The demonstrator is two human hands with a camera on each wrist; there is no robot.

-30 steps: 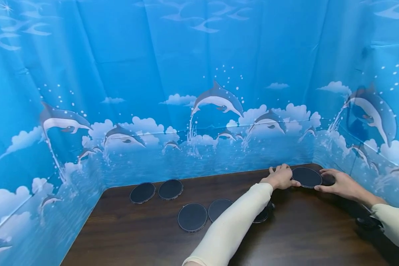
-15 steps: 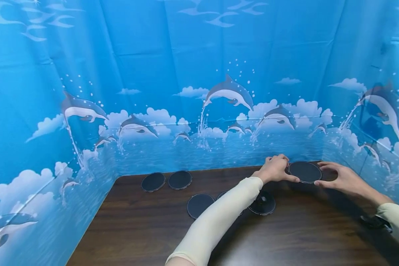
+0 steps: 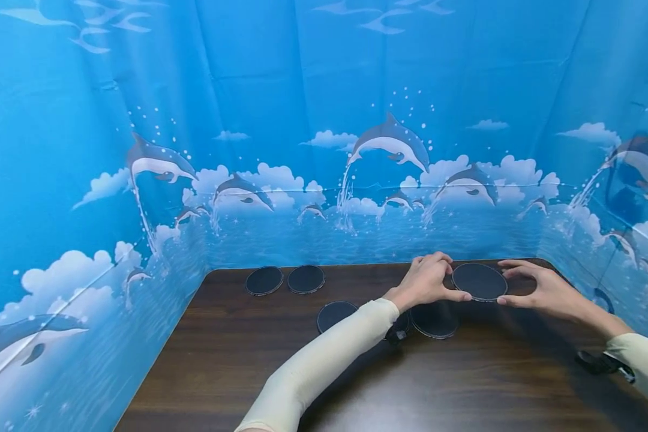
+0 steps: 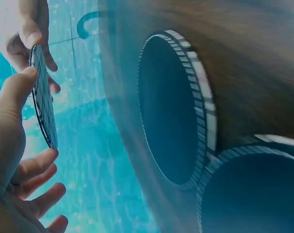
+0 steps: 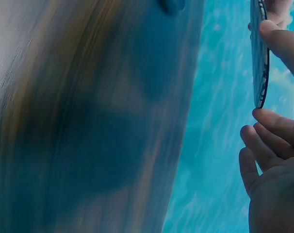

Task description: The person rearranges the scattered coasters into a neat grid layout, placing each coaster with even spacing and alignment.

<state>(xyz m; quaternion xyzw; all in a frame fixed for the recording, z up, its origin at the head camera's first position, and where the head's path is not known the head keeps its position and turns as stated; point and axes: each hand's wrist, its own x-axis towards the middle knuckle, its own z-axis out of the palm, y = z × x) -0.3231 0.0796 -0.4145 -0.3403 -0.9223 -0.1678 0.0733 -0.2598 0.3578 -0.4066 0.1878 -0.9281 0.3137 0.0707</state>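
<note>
Between both hands a dark round coaster (image 3: 479, 282) with a black-and-white patterned edge is held above the table, near its far right. My left hand (image 3: 423, 281) pinches its left rim between thumb and fingertips. The opposite rim is gripped by my right hand (image 3: 548, 294) in the same way. Seen edge-on, the coaster (image 4: 44, 104) is off the table in the left wrist view, and likewise the coaster (image 5: 259, 58) in the right wrist view. Below and left of it lies another coaster (image 3: 436, 321), partly behind my left wrist.
Two coasters, one at left (image 3: 264, 280) and one beside it (image 3: 306, 279), lie along the far edge of the brown wooden table (image 3: 221, 372). Another coaster (image 3: 335, 313) is partly covered by my left sleeve. A blue dolphin-print curtain (image 3: 302, 120) surrounds the table's back and sides.
The held coaster has moved left over the table, away from the far right corner, with both hands still on its rim. The head view has turned right.
</note>
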